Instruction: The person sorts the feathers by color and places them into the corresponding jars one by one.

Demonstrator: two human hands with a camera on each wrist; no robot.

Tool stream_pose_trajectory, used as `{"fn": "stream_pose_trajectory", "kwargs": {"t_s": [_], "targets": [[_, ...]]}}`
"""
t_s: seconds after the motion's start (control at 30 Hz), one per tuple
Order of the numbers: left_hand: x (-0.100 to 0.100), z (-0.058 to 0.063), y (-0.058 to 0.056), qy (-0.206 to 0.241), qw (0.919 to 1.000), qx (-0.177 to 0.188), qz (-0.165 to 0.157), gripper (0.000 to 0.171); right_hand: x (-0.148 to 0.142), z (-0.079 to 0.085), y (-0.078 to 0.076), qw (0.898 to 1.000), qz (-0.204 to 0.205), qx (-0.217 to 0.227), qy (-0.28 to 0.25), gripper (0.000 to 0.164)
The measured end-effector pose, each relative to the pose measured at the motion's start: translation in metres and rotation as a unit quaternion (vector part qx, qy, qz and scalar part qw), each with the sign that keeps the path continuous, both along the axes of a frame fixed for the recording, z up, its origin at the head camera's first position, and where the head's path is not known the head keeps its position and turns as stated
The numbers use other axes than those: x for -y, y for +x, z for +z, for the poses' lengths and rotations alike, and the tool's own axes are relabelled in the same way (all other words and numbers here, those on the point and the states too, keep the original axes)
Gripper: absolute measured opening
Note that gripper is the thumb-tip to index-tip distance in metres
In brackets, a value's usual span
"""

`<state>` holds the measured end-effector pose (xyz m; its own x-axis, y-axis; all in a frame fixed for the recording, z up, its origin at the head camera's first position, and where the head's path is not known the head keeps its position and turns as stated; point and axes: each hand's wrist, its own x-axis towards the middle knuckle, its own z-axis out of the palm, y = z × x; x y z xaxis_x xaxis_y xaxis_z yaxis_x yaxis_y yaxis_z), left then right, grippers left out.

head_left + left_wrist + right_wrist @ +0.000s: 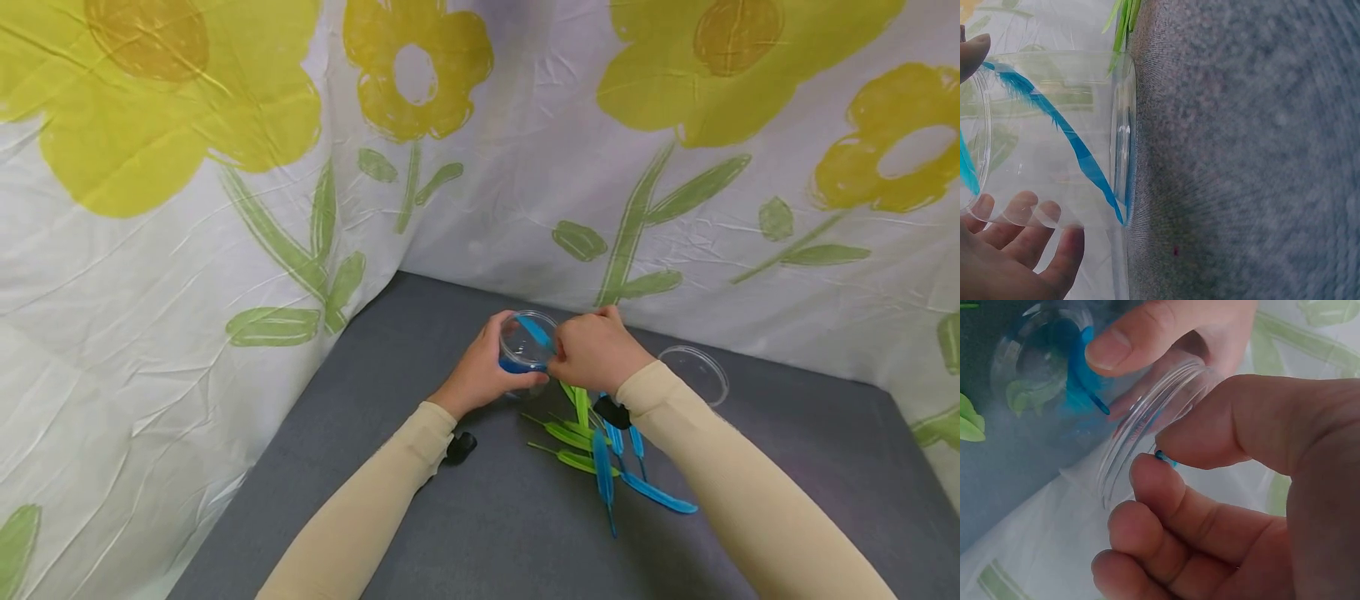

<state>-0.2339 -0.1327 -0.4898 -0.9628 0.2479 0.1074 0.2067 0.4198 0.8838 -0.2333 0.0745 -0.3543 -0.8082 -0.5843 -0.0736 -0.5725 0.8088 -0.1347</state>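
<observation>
A clear plastic jar [517, 342] stands on the table, and my left hand [480, 371] grips it around the side, thumb near the rim. One blue feather [1079, 147] lies slanted inside the jar, seen through its wall in the left wrist view. At the jar's mouth my right hand [596, 350] pinches the thin quill of another blue feather [534, 330] between thumb and index finger. The vane of that feather reaches over the opening. In the right wrist view only the quill tip [1161, 455] shows at the fingertips.
Several green feathers [576, 435] and blue feathers [602, 467] lie in a loose pile below my right wrist. A clear round lid [724, 382] lies to the right behind the right forearm. Flower-printed cloth [495, 242] hangs behind the grey table [360, 400].
</observation>
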Motion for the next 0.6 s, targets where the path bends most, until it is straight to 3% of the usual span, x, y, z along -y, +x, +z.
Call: {"fn": "stream_pose_trajectory", "kwargs": {"t_s": [0.27, 0.5, 0.6], "targets": [[-0.0009, 0.0008, 0.0014, 0.009, 0.9999, 0.005, -0.002, 0.109, 0.0033, 0.004, -0.0025, 0.999, -0.019, -0.019, -0.022, 0.041], [-0.0008, 0.0005, -0.0006, 0.008, 1.0, 0.003, -0.004, 0.111, 0.0029, 0.0079, -0.0008, 0.999, -0.021, 0.032, -0.001, 0.043], [0.0, -0.0009, -0.0011, 0.003, 1.0, 0.003, -0.003, 0.112, 0.0043, 0.0065, -0.002, 0.999, -0.018, 0.028, -0.006, 0.042]]}}
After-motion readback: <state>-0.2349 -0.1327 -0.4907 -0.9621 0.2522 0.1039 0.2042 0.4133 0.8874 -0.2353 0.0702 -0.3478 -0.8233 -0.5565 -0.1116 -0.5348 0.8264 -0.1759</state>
